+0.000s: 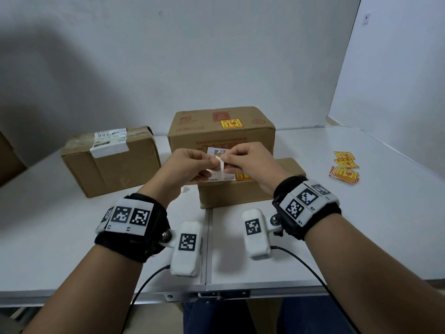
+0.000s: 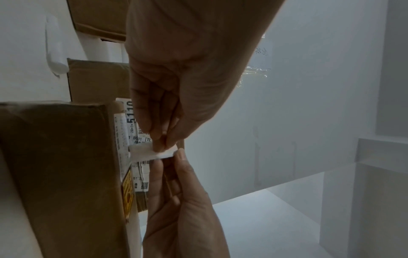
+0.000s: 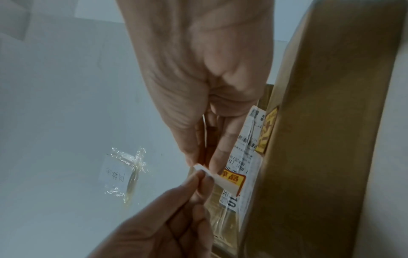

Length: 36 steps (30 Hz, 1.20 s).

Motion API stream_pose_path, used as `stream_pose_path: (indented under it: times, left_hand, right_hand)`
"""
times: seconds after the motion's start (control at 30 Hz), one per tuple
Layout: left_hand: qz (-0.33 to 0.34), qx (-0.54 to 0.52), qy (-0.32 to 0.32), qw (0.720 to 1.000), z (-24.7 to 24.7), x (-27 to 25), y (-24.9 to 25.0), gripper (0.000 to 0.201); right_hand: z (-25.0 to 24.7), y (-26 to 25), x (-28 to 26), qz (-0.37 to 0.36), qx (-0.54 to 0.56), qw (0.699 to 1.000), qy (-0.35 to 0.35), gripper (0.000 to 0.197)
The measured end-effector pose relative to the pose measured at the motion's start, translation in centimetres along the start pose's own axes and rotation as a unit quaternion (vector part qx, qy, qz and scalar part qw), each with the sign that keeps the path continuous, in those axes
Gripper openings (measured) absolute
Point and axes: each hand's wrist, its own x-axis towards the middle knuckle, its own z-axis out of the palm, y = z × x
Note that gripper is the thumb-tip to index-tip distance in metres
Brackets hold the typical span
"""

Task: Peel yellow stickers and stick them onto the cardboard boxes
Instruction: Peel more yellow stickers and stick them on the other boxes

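Both hands are pinching one sticker: left hand (image 1: 190,165) gripping the white backing (image 3: 220,179), right hand (image 1: 248,160) gripping the yellow sticker (image 3: 234,178), half-peeled.

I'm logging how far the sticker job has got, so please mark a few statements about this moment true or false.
1. Both hands pinch one sticker between them. True: the left hand and the right hand meet on it above the near box.
2. The spare stickers lie at the table's left side. False: they lie at the right.
3. The tall back box already carries a yellow sticker. True.
4. The left box has a yellow sticker on top. False: only a white shipping label shows there.
5. The near box has no yellow sticker. False: one shows beside its white label.
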Motion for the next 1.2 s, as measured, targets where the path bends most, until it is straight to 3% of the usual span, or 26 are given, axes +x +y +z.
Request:
stream_pose_path:
  times: [0.27, 0.37, 0.47, 0.7, 1.2]
  left_hand:
    - [0.044, 0.04, 0.058, 0.997, 1.3, 0.0, 0.1, 0.013]
    - [0.042, 0.035, 0.067, 0.996, 1.5, 0.0, 0.1, 0.015]
    - [0.041, 0.006, 0.065, 0.997, 1.7, 0.0, -0.1, 0.017]
    - [0.034, -0.048, 0.066, 0.996, 1.7, 0.1, -0.6, 0.019]
    - [0.016, -0.093, 0.036, 0.995, 1.5, 0.5, -1.2, 0.021]
  right_hand:
    - [0.4, 0.3, 0.0, 0.015, 0.023, 0.999, 0.041, 0.014]
    - [0.7, 0.2, -0.2, -0.001, -0.032, 0.998, 0.048, 0.013]
    - [0.7, 0.0, -0.4, -0.039, -0.119, 0.989, 0.074, 0.015]
    - [0.7, -0.5, -0.9, -0.105, -0.213, 0.968, 0.079, 0.017]
    - [0.7, -0.1, -0.4, -0.116, -0.241, 0.96, 0.084, 0.015]
